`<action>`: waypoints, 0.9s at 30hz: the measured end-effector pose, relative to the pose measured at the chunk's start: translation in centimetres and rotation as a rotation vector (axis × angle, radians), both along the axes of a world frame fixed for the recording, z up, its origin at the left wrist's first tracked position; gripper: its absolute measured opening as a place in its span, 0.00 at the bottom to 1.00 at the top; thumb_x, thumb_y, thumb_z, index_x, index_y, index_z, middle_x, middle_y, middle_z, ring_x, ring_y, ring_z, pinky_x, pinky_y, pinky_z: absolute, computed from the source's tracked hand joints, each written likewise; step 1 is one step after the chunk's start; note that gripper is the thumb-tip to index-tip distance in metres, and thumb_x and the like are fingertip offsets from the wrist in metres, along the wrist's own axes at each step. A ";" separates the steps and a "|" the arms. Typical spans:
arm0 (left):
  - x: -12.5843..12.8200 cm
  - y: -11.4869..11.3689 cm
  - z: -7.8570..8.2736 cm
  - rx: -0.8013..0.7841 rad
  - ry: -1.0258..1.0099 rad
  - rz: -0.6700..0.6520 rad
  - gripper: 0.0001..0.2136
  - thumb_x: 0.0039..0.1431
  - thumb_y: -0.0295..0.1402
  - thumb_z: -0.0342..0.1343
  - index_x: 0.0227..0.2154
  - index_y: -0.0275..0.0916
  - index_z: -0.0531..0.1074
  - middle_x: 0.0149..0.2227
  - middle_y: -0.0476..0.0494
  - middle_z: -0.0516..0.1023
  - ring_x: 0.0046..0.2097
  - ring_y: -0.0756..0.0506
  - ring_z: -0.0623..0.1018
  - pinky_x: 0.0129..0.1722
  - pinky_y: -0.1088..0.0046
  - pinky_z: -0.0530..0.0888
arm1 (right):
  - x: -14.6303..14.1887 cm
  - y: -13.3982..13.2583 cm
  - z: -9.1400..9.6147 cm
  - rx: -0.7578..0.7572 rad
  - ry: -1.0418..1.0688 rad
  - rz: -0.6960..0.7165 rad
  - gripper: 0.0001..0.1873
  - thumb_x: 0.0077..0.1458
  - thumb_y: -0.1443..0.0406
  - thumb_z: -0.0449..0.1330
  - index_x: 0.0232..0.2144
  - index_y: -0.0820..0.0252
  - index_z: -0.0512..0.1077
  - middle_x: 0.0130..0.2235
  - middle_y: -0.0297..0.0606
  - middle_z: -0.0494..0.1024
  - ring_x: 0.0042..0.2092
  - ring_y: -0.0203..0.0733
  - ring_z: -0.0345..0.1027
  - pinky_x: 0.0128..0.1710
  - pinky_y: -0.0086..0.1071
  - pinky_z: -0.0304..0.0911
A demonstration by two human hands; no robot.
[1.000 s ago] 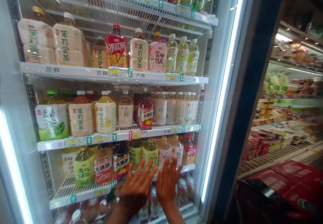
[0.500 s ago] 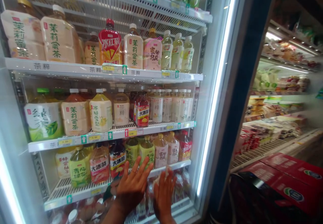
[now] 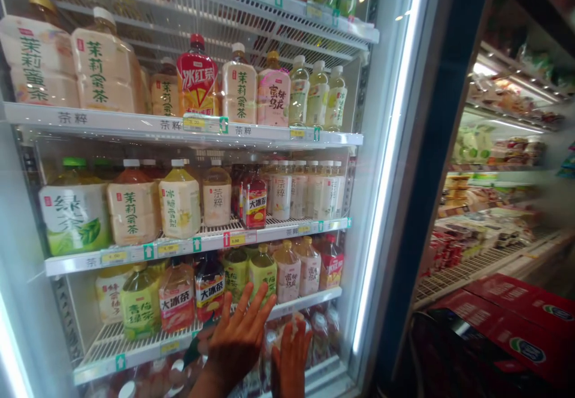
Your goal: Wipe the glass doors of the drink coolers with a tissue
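My left hand (image 3: 238,338) is raised in front of the drinks cooler, fingers stretched and spread, with nothing held. It overlaps the lower shelf in view, nearest to a green tea bottle (image 3: 263,272) and a dark-labelled tea bottle (image 3: 209,290). Beside it on the right, my right hand (image 3: 293,350) is also up, its fingers extended. A pale patch shows behind its fingertips; I cannot tell whether that is a reflection. Both palms face the glass door, but whether they touch it is unclear. A pink-labelled bottle (image 3: 288,273) stands above my right hand.
Bottled teas fill several white wire shelves, with price tags along a shelf edge (image 3: 251,237). A bright light strip (image 3: 390,164) runs down the cooler's right side. Farther right are red boxes (image 3: 516,320) and an open chilled display (image 3: 485,224) of packaged food.
Both hands sit slightly lower in the picture, still stretched out. The view has shifted a little, and the bottles on the shelves stay in place.
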State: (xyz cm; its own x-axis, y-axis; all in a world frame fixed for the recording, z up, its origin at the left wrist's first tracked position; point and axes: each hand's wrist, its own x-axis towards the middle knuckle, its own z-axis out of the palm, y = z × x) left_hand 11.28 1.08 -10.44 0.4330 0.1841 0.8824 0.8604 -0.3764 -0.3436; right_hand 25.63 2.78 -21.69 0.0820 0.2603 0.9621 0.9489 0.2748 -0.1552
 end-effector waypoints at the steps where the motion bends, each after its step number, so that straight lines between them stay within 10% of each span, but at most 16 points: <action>1: 0.0 0.0 0.0 0.003 0.000 0.000 0.22 0.67 0.39 0.53 0.63 0.52 0.68 0.70 0.57 0.62 0.76 0.45 0.49 0.76 0.54 0.42 | -0.1 -0.1 -0.1 0.010 0.001 -0.001 0.36 0.71 0.65 0.42 0.75 0.60 0.32 0.77 0.40 0.28 0.77 0.47 0.19 0.73 0.63 0.37; 8: 0.1 0.1 -0.1 -0.034 0.005 0.010 0.21 0.69 0.38 0.50 0.63 0.53 0.68 0.70 0.58 0.59 0.76 0.46 0.47 0.75 0.53 0.40 | 2.3 3.4 10.0 0.000 0.124 0.045 0.36 0.72 0.63 0.43 0.75 0.60 0.33 0.77 0.49 0.34 0.77 0.59 0.27 0.69 0.71 0.43; 15: 0.0 0.2 -0.6 -0.080 0.027 0.023 0.21 0.68 0.39 0.51 0.63 0.54 0.69 0.67 0.53 0.69 0.66 0.42 0.71 0.74 0.50 0.45 | -0.4 0.5 -2.2 -0.037 0.038 -0.037 0.37 0.71 0.63 0.44 0.75 0.62 0.33 0.77 0.42 0.30 0.77 0.51 0.22 0.73 0.63 0.42; 22: 0.0 0.3 -0.8 -0.142 0.011 0.024 0.24 0.67 0.35 0.52 0.65 0.55 0.65 0.65 0.53 0.71 0.63 0.40 0.74 0.60 0.51 0.69 | 3.0 4.3 8.3 0.001 0.146 0.015 0.36 0.72 0.63 0.41 0.75 0.61 0.32 0.76 0.51 0.38 0.76 0.62 0.30 0.68 0.75 0.41; 24: 0.0 0.3 -0.9 -0.159 0.011 0.022 0.24 0.67 0.36 0.53 0.65 0.56 0.65 0.65 0.53 0.71 0.62 0.40 0.74 0.59 0.51 0.70 | 2.7 3.7 7.6 -0.011 0.146 0.017 0.36 0.72 0.62 0.41 0.75 0.61 0.33 0.76 0.51 0.38 0.77 0.61 0.30 0.69 0.74 0.41; 27: -0.1 0.4 -1.0 -0.180 0.029 0.029 0.26 0.66 0.40 0.55 0.66 0.57 0.63 0.66 0.52 0.70 0.63 0.39 0.74 0.59 0.52 0.70 | 1.4 1.7 1.8 -0.032 0.123 -0.003 0.37 0.72 0.60 0.43 0.75 0.63 0.33 0.77 0.49 0.34 0.77 0.58 0.27 0.70 0.69 0.42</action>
State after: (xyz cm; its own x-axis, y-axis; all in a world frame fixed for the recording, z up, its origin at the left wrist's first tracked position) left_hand 11.17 1.44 -11.45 0.4496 0.3509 0.8214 0.8627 -0.4090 -0.2974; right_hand 26.98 4.48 -19.90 0.1995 0.2898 0.9361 0.9230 0.2651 -0.2788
